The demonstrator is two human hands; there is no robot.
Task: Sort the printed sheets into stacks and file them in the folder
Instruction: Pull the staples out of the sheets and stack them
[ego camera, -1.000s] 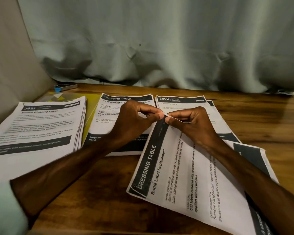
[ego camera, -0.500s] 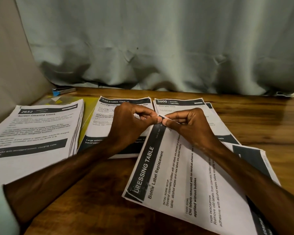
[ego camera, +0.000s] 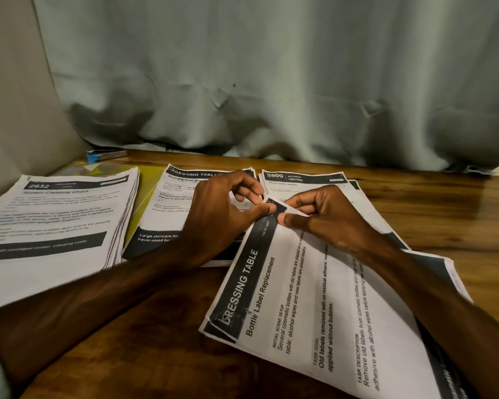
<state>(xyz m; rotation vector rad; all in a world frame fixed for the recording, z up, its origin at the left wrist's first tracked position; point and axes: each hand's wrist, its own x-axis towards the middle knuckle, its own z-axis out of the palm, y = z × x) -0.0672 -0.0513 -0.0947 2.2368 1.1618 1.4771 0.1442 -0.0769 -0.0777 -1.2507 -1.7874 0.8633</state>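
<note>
Hands: two, fingertips nearly meeting at the far corner of the top sheet.
Left hand point(ego camera: 216, 217): fingers curled, thumb and forefinger pinching that corner from its left.
Right hand point(ego camera: 326, 217): fingers curled, thumb and fingers pinching the same corner from its right. The corner is lifted and bent up off the paper below.
Top sheet point(ego camera: 314, 312): one, headed "Dressing Table, Bottle Label Replacement". It lies slanted on the tabletop under the right forearm.
Lower sheet point(ego camera: 432, 263): at least one more under the top sheet, its dark band showing past the top sheet's right edge. I cannot tell how many lie there.
Stacks: three.
Middle stack point(ego camera: 173, 203): just left of the top sheet's far corner and partly under the left hand.
Far stack point(ego camera: 306, 180): headed "3800 Kitchen", just beyond that corner.
Thick stack point(ego camera: 55, 220): headed "2652", well left of the top sheet.
Folder point(ego camera: 146, 194): one, yellow, left of the top sheet. It shows under and between the thick and middle stacks.
Tabletop point(ego camera: 444, 214): wooden, bare to the right of the top sheet.
Small blue-ended thing point(ego camera: 105, 154): one, far to the back left of the top sheet; what it is I cannot tell.
Curtain point(ego camera: 271, 82): one, pale, hanging behind everything.
</note>
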